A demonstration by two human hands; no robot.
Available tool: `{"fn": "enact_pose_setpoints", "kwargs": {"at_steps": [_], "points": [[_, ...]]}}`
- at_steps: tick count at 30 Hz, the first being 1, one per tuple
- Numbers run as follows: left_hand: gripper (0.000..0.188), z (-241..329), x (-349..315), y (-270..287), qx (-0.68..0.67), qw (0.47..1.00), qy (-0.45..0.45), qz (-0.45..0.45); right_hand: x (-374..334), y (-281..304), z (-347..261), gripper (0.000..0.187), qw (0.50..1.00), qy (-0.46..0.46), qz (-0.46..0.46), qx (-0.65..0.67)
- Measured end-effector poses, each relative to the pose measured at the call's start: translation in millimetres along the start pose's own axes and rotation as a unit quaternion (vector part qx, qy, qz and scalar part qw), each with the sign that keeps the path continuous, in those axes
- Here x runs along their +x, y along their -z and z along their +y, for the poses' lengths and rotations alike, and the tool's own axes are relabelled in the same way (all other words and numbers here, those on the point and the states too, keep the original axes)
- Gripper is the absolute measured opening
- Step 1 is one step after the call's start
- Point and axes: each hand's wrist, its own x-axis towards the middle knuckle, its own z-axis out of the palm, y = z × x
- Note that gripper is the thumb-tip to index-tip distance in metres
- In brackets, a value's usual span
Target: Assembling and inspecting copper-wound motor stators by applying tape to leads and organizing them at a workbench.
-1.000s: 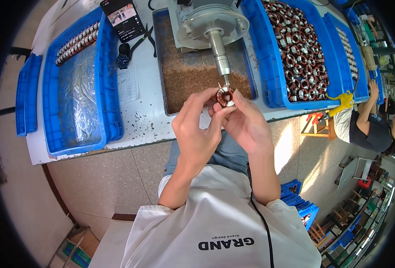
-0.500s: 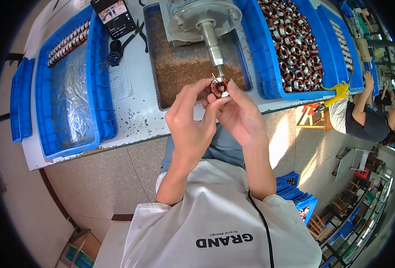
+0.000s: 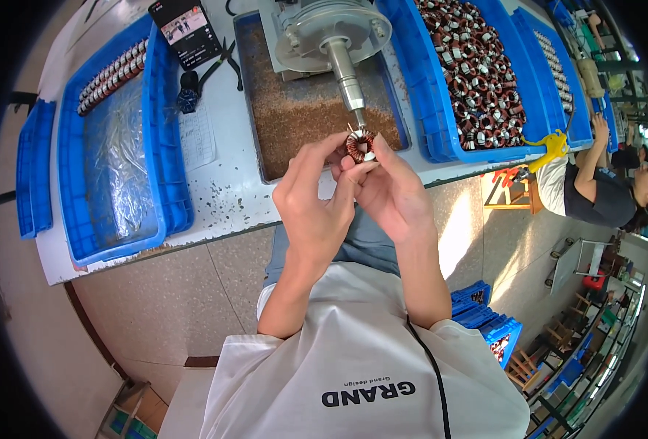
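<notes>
Head view: a blue tray [image 3: 177,164] with coil rows [image 3: 112,79] lies leftmost, then pliers [image 3: 227,54]. The left hand [image 3: 306,190] pinches one coil [image 3: 352,148] at the spindle [image 3: 344,73] tip, contact unclear; the right hand [image 3: 397,201] pinches it too. Seemingly the step is presenting its wire end; the next move likely calls for steady fingers. Rightward, heaped coils [image 3: 481,80] fill another tray [image 3: 430,110].

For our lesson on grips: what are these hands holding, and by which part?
The left hand and right hand hold a copper-wound toroidal coil by its outer rim.
</notes>
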Motion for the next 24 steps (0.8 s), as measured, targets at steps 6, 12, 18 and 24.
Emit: {"fn": "enact_pose_setpoints", "kwargs": {"at_steps": [6,12,18,24], "points": [[0.042,-2.3,1.6,1.1,-0.002,1.0,0.007,-0.007,0.3,-1.0,-1.2,0.029,1.0,0.006,-0.011,-0.002],[0.041,-2.3,0.0,-1.3,-0.007,1.0,0.002,0.01,0.6,-3.4,-0.8,0.028,1.0,0.008,-0.017,0.002],[0.04,-1.6,2.3,0.0,0.004,1.0,0.006,-0.003,2.5,1.9,-3.6,0.027,1.0,0.002,-0.03,-0.008],[0.039,-1.1,0.5,-2.5,-0.019,1.0,0.013,-0.001,0.5,4.0,-3.3,0.024,1.0,0.008,-0.013,0.003]]}}
